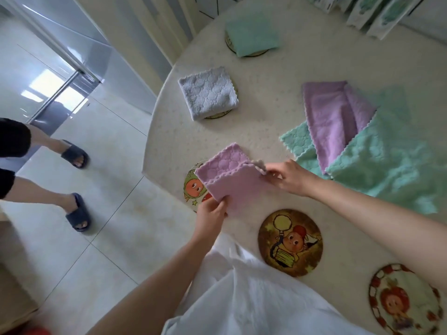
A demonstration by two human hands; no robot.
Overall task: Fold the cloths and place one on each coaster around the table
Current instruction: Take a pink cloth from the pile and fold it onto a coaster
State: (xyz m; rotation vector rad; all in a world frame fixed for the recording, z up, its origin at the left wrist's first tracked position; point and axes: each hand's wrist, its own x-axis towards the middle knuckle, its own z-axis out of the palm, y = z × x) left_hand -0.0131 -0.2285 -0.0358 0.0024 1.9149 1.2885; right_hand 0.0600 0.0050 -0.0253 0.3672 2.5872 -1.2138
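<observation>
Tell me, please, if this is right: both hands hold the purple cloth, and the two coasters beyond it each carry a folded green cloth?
Not quite. The head view shows only the farther folded cloth is green; the nearer folded cloth is grey. The left hand and right hand do hold the purple cloth.

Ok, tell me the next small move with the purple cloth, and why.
Probably slide the folded purple cloth a little left and set it flat on the orange-face coaster. Both the left hand and right hand pinch its edges, it only half covers that coaster, and the grey cloth and folded green cloth already sit on theirs.
</observation>
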